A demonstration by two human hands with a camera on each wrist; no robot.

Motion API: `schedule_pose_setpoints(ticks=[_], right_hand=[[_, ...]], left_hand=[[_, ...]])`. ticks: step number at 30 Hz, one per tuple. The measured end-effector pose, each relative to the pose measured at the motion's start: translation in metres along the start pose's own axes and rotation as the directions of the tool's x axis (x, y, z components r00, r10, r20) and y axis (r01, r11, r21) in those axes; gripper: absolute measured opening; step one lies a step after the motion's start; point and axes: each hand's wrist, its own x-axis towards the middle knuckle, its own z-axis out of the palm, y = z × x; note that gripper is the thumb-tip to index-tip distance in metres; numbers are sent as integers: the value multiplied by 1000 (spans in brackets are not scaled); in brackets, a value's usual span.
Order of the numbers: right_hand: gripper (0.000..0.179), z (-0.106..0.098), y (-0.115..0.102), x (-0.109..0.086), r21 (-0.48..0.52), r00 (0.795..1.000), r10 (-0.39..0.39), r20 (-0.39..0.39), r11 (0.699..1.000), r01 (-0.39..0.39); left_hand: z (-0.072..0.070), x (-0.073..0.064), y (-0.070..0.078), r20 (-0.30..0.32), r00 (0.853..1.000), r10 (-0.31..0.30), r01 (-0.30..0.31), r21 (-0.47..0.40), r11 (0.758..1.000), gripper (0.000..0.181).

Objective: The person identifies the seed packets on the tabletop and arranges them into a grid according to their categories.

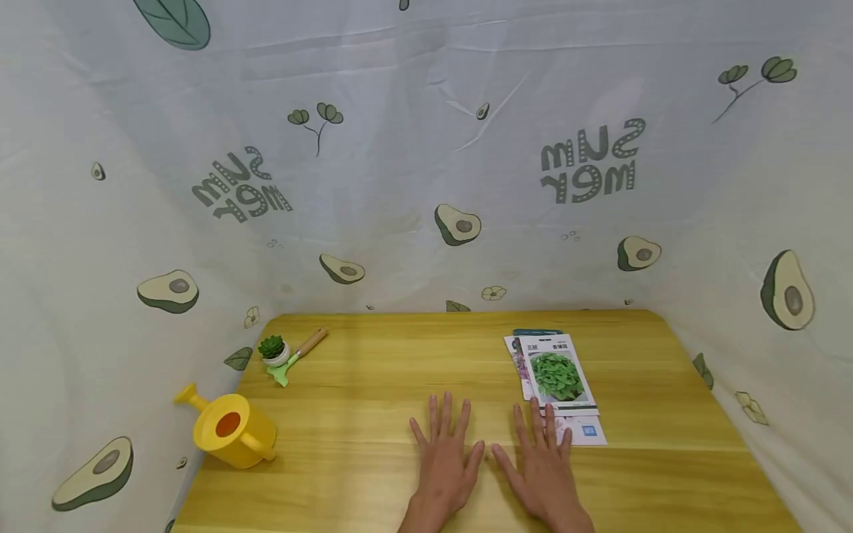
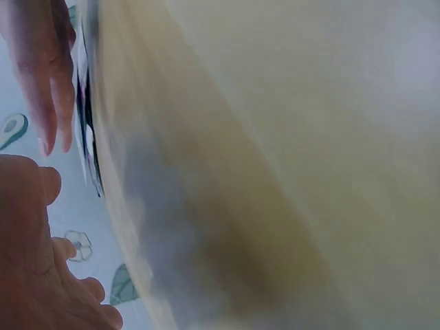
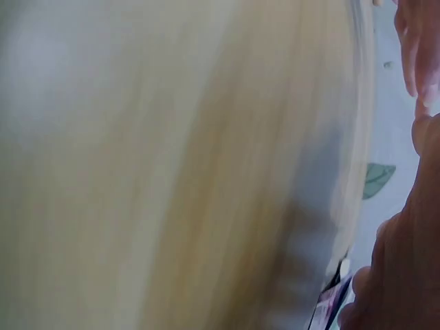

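Both hands are held over the front middle of the wooden table, palms down with fingers spread. My left hand (image 1: pixel 445 468) holds nothing, and bare wood lies around it in the head view. My right hand (image 1: pixel 541 474) is also without an object; its fingertips overlap the lower edge of the seed packets (image 1: pixel 558 376) in the head view. The top packet is white with a picture of green leaves, and others stick out from beneath it. In the left wrist view the left hand (image 2: pixel 34 254) shows at the lower left, and the right hand (image 3: pixel 405 240) fills the right edge of its own wrist view.
A yellow watering can (image 1: pixel 245 437) stands at the left edge of the table (image 1: pixel 400 355). Behind it are a small potted succulent (image 1: pixel 273 351) and a green hand tool with a wooden handle (image 1: pixel 310 343). A white cloth with avocado prints (image 1: pixel 400 163) hangs around the table.
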Motion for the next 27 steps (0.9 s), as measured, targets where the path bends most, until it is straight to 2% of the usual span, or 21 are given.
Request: schedule_pose_setpoints(ticks=[6,12,16,20,27], right_hand=[[86,-6,5,-1,2,1000,16,-5,1000,-16],[85,-12,12,-1,-14,998,49,38,999,-49],[85,-16,16,-1,-30,995,65,69,998,-63],[83,-17,21,-2,-30,996,63,62,998,-61],[81,-21,29,-5,-4,996,71,53,997,-71]], left_hand=[[4,9,10,97,995,-5,-4,87,996,68],[15,14,21,97,994,51,-64,140,988,67],[18,17,31,122,990,68,-88,166,982,65],[19,20,40,153,985,76,-109,219,970,62],[22,22,47,152,981,121,-160,276,948,60]])
